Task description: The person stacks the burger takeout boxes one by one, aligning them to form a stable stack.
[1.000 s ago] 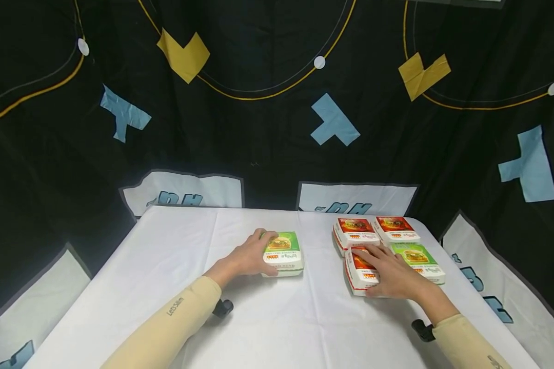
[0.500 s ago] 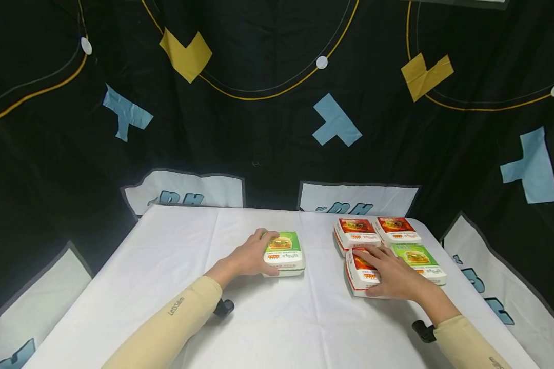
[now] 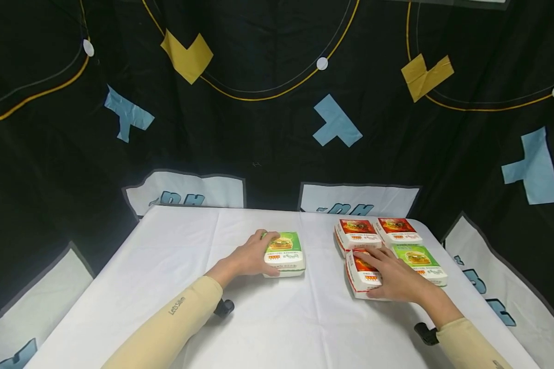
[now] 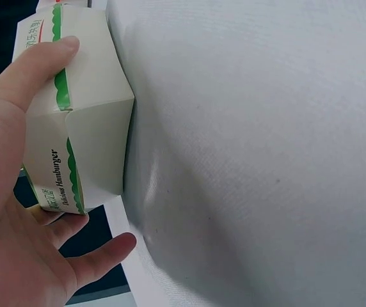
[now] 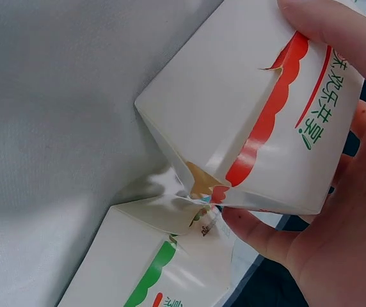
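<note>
In the head view my left hand [image 3: 245, 257] grips a green-and-white hamburger box [image 3: 287, 260] near the middle of the white table. The left wrist view shows its thumb [image 4: 50, 59] on the printed front of the box, with other fingers at the far side. Further right, my right hand [image 3: 399, 277] holds a red-and-white hamburger box [image 3: 359, 284] from above, covering part of its lid. Its thumb [image 5: 333, 25] presses the front panel in the right wrist view. A second green box [image 3: 417, 256] lies just beside the right hand, its corner close to the held red box.
Two more red hamburger boxes, one on the left [image 3: 357, 234] and one on the right [image 3: 398, 231], stand behind the right hand. White cloth covers the table [image 3: 277, 328]. A black curtain [image 3: 268, 143] with taped paper shapes hangs behind the far edge.
</note>
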The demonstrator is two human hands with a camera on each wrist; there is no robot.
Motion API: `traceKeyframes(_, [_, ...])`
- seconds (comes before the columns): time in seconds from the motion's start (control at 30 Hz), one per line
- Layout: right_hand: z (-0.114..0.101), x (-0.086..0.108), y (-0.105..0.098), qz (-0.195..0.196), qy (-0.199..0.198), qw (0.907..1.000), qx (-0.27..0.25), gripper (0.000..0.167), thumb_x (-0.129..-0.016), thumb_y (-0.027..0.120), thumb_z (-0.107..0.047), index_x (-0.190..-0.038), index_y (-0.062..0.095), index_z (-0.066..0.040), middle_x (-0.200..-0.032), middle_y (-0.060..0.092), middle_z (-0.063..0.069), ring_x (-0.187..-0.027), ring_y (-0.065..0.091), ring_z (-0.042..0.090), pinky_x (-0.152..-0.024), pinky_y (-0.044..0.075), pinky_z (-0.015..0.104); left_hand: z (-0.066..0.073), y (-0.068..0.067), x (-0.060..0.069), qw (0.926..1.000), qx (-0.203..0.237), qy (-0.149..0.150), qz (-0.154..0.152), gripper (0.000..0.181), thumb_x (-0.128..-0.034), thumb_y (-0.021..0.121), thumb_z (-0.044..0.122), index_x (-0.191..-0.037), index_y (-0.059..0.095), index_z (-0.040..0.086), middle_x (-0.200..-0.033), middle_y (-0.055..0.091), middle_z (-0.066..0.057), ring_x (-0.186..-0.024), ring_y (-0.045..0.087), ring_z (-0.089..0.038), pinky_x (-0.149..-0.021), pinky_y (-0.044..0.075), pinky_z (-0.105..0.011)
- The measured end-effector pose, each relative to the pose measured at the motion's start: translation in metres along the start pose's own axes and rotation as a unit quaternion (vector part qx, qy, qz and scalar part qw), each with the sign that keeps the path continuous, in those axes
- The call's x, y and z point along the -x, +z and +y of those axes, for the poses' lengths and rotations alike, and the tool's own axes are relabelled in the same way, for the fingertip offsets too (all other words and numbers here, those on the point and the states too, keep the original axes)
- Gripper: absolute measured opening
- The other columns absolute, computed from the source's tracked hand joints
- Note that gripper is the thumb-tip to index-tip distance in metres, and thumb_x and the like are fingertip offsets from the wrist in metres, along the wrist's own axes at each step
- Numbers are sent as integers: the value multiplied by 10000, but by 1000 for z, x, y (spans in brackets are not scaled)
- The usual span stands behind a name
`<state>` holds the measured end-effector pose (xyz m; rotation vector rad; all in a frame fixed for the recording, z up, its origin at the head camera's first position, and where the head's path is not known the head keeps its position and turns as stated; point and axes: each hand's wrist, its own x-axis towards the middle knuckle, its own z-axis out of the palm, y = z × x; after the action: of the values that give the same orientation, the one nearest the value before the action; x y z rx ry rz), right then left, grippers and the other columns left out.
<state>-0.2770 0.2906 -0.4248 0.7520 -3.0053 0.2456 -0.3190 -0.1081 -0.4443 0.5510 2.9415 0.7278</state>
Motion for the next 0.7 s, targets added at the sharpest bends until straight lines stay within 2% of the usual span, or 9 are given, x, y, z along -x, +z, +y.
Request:
traceKeyframes(0.2, [-3, 2, 0, 26, -72, 10000, -33, 933, -730, 859, -462, -1538, 403, -361, -1610, 346, 85, -1459, 243, 513, -1039, 362, 729, -1, 1, 0, 10000, 82, 3, -33, 1004, -704, 861, 523, -1536, 331, 338, -1562, 320, -63, -1309, 431, -226, -970, 483, -492])
traceKeyframes(0.5, [-10, 0, -7, 40, -249, 9996, -110, 955, -732, 861, -469, -1549, 375, -381, -1606, 354, 71, -1453, 264, 494, -1032, 374, 722, -3, 1, 1, 9997, 202, 24, -115, 1009, -716, 865, 498, -1542, 310, 331, -1525, 337, -68, -1179, 523, -215, -911, 501, -429])
traceKeyframes(0.7, [-19, 0, -14, 55, -355, 9992, -184, 942, -736, 858, -429, -1547, 383, -371, -1587, 378, 63, -1424, 332, 386, -1011, 439, 642, -1, -1, 0, 9998, 149, 37, -115, 1000, -719, 861, 506, -1537, 315, 328, -1497, 361, -64, -1154, 524, -206, -885, 507, -409])
